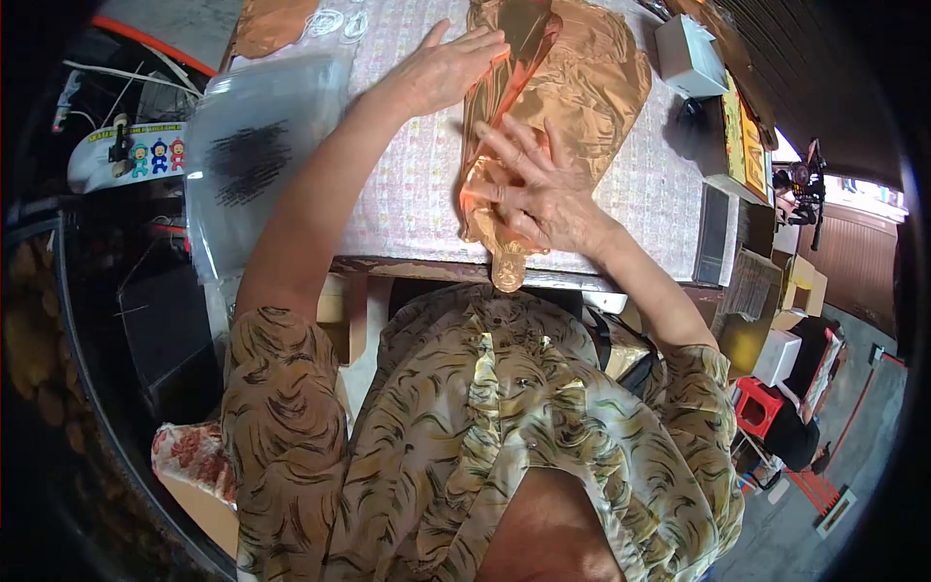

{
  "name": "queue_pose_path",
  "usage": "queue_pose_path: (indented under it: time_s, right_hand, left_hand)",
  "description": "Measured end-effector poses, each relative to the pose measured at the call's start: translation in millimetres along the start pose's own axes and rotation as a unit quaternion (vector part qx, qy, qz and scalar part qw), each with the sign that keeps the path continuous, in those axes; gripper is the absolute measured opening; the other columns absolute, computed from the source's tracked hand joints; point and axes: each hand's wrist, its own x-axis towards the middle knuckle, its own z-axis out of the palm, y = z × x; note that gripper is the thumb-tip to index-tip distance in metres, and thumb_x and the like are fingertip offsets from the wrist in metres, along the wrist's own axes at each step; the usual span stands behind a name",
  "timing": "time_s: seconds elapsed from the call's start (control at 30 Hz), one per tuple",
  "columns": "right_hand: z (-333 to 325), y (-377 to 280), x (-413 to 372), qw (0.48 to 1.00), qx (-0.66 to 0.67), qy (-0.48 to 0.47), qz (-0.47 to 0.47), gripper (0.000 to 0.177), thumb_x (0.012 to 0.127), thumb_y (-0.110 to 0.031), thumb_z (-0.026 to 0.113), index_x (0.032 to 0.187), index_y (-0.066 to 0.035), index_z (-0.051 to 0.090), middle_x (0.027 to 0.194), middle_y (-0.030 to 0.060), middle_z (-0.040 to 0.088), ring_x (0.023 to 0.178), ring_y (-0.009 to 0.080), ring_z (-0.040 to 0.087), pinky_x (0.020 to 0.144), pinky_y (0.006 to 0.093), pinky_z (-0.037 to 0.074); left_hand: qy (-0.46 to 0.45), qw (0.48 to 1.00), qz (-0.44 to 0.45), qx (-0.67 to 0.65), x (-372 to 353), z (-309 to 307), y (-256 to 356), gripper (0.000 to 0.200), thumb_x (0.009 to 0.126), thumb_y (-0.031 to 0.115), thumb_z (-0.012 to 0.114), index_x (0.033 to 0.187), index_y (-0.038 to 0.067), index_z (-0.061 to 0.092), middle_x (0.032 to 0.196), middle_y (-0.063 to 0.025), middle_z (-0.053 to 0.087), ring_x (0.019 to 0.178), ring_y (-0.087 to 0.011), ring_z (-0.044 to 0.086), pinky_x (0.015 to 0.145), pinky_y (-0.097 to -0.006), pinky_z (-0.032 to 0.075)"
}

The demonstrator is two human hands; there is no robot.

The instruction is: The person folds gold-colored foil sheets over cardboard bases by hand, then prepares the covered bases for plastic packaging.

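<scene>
A shiny, wrinkled copper-coloured foil piece [582, 87] lies lengthwise on the table, with a darker folded strip along its left side. Its narrow, embossed gold end [508, 269] reaches over the table's front edge. My left hand [454, 73] is stretched out flat, fingertips touching the foil's left side near the far end. Nearer to me, my right hand [543, 192] rests on the narrow part of the foil with its fingers spread. Under the right palm, part of the foil is hidden.
A stack of clear plastic sheets or bags [267, 145] lies at the table's left. White cord [325, 21] and more copper foil [267, 27] are at the far left. A white box [690, 58] stands at the right, near a dark flat bar [713, 236] by the table edge.
</scene>
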Motion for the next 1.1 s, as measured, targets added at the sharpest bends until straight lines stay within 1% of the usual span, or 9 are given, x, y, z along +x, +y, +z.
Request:
queue_pose_path:
  time_s: [0.13, 0.27, 0.3, 0.43, 0.5, 0.63, 0.83, 0.9, 1.1]
  right_hand:
    - [-2.0, -18.5, -9.3, 0.999, 0.039, -0.031, -0.005, 0.041, 0.090, -0.027, 0.058, 0.128, -0.030, 0.072, 0.169, 0.0079, 0.022, 0.157, 0.0356, 0.014, 0.123, 0.0641, 0.002]
    - [-4.6, -30.9, -16.4, 0.994, 0.099, -0.049, -0.025, 0.037, 0.101, -0.043, 0.052, 0.129, -0.029, 0.071, 0.169, 0.0044, 0.024, 0.157, 0.0343, 0.015, 0.125, 0.0612, -0.004]
    - [-11.2, -32.4, -19.5, 0.993, 0.091, -0.061, -0.032, 0.045, 0.104, -0.051, 0.043, 0.140, -0.030, 0.063, 0.167, 0.0038, 0.028, 0.156, 0.0322, 0.019, 0.125, 0.0597, -0.004]
    - [-14.5, -23.9, -15.0, 0.993, 0.116, 0.027, 0.024, 0.059, 0.105, -0.051, 0.042, 0.157, -0.024, 0.039, 0.165, 0.0040, 0.035, 0.155, 0.0271, 0.025, 0.127, 0.0548, -0.003]
    - [-7.7, -21.0, -12.9, 0.997, 0.056, 0.006, 0.049, 0.060, 0.105, -0.048, 0.043, 0.159, -0.023, 0.037, 0.164, 0.0035, 0.035, 0.155, 0.0266, 0.025, 0.127, 0.0539, -0.002]
    - [-5.7, -18.7, -8.5, 0.998, -0.039, -0.039, 0.041, 0.061, 0.105, -0.043, 0.045, 0.161, -0.022, 0.031, 0.164, 0.0029, 0.035, 0.154, 0.0251, 0.026, 0.128, 0.0527, 0.002]
    - [10.7, -21.5, -21.8, 0.997, -0.025, -0.048, 0.053, 0.063, 0.102, -0.042, 0.051, 0.159, -0.019, 0.036, 0.165, 0.0032, 0.033, 0.154, 0.0259, 0.025, 0.127, 0.0542, 0.005]
    - [12.2, -22.1, -22.7, 0.997, -0.005, -0.036, 0.064, 0.064, 0.101, -0.041, 0.052, 0.158, -0.018, 0.037, 0.165, 0.0038, 0.033, 0.154, 0.0264, 0.024, 0.127, 0.0549, 0.006]
    - [9.2, -25.0, -23.2, 0.997, 0.013, -0.044, 0.064, 0.064, 0.099, -0.041, 0.054, 0.158, -0.020, 0.038, 0.165, 0.0067, 0.031, 0.155, 0.0292, 0.022, 0.126, 0.0580, 0.005]
  left_hand:
    - [-0.006, 1.000, 0.002, 0.004, 0.3, -1.7, 0.2, 0.044, 0.100, 0.011, 0.050, 0.144, 0.011, 0.053, 0.155, -0.0082, 0.049, 0.145, -0.0189, 0.044, 0.116, -0.0551, 0.031]
    - [0.007, 1.000, 0.004, 0.002, -1.2, 0.8, 0.7, 0.043, 0.101, 0.013, 0.051, 0.143, 0.011, 0.053, 0.154, -0.0080, 0.050, 0.144, -0.0186, 0.045, 0.115, -0.0543, 0.032]
    - [0.015, 1.000, 0.004, 0.003, -0.6, 0.3, 0.9, 0.043, 0.101, 0.013, 0.052, 0.143, 0.011, 0.053, 0.154, -0.0078, 0.050, 0.143, -0.0184, 0.045, 0.115, -0.0539, 0.032]
    - [-0.003, 1.000, 0.013, 0.015, 0.1, -3.8, 1.0, 0.043, 0.101, 0.014, 0.053, 0.144, 0.011, 0.053, 0.154, -0.0070, 0.049, 0.143, -0.0179, 0.045, 0.114, -0.0536, 0.033]
    - [-0.045, 0.999, -0.004, 0.022, 0.7, -5.7, 1.4, 0.044, 0.107, 0.017, 0.045, 0.151, 0.015, 0.046, 0.160, -0.0069, 0.042, 0.147, -0.0202, 0.041, 0.121, -0.0555, 0.025]
    - [-0.049, 0.999, -0.017, -0.009, 1.6, -7.2, 2.1, 0.044, 0.107, 0.017, 0.045, 0.151, 0.015, 0.046, 0.160, -0.0069, 0.042, 0.147, -0.0212, 0.041, 0.122, -0.0554, 0.024]
    - [-0.017, 0.999, -0.027, -0.043, 1.6, -13.4, 6.2, 0.054, 0.104, 0.043, 0.051, 0.147, 0.011, 0.051, 0.158, -0.0076, 0.045, 0.146, -0.0198, 0.042, 0.120, -0.0524, 0.026]
    - [-0.056, 0.996, -0.039, -0.059, 1.8, -20.9, 10.7, 0.074, 0.097, 0.057, 0.059, 0.153, 0.012, 0.045, 0.161, -0.0121, 0.040, 0.150, -0.0265, 0.036, 0.125, -0.0547, 0.017]
    - [-0.047, 0.997, -0.024, -0.049, 0.7, -21.0, 12.4, 0.092, 0.087, 0.068, 0.065, 0.154, 0.010, 0.042, 0.161, -0.0149, 0.039, 0.150, -0.0291, 0.034, 0.125, -0.0544, 0.016]
